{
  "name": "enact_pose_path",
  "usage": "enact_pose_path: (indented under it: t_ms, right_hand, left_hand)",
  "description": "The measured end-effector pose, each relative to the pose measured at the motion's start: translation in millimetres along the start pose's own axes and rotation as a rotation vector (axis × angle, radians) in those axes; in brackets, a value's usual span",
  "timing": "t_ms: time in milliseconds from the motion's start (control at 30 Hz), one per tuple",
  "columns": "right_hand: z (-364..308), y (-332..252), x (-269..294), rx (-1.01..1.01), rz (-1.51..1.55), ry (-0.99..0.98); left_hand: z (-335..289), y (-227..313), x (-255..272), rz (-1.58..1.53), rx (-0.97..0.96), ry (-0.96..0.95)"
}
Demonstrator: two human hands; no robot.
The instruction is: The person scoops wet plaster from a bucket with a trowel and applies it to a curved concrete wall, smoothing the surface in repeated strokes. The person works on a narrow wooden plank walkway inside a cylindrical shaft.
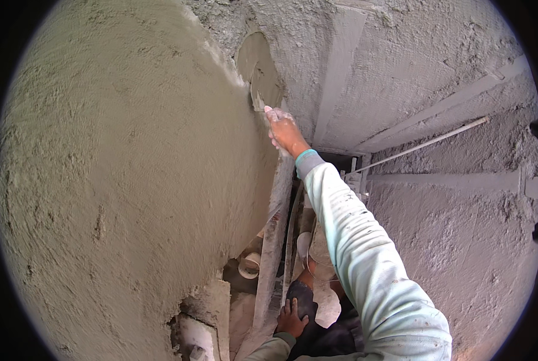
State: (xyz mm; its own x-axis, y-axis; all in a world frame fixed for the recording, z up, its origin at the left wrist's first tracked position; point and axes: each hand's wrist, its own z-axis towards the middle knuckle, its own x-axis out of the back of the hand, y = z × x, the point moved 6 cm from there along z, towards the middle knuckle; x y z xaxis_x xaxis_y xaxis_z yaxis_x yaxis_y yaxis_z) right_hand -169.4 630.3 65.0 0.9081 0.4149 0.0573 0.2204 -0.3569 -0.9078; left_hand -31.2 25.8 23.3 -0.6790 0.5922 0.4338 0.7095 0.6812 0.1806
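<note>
My right hand (pixel 286 131) is raised to the wall at upper middle, its fingers closed on a trowel (pixel 265 90). The grip is mostly hidden, and the mortar-smeared blade is hard to tell from the wet patch behind it. That patch of darker wet plaster (pixel 254 51) lies on rough grey wall, beside the edge of the broad plastered wall face (pixel 160 132) at left. Low in the view, my left hand (pixel 292 319) rests with fingers spread on my dark-trousered knee (pixel 303 296), holding nothing.
A long mortar-crusted board (pixel 271 259) leans below my right hand. A pale round container (pixel 250 265) sits behind it. At right, a thin pole (pixel 425 144) slants across the rough wall, which has smooth plaster bands (pixel 341 66). A broken wall opening (pixel 198 337) is at lower left.
</note>
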Motion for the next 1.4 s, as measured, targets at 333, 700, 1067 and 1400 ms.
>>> enact_pose_path:
  t_ms: [333, 700, 1067, 1400]
  right_hand:
    - [-294.0, 264.6, 46.3, -0.473, 0.056, -0.230]
    - [-334.5, 575.0, 144.3, -0.654, -1.130, -0.133]
    - [-294.2, 571.9, 79.8, -0.444, -1.121, -0.307]
    - [-274.4, 622.3, 64.8, -0.425, -1.230, -0.335]
  left_hand:
    - [33.9, 20.7, -26.8, -0.013, 0.024, -0.062]
    - [32.6, 26.1, -93.5, 0.176, -0.013, -0.039]
    - [36.7, 30.2, -100.9, 0.145, -0.064, 0.007]
    - [40.6, 28.6, -108.2, 0.155, -0.066, -0.003]
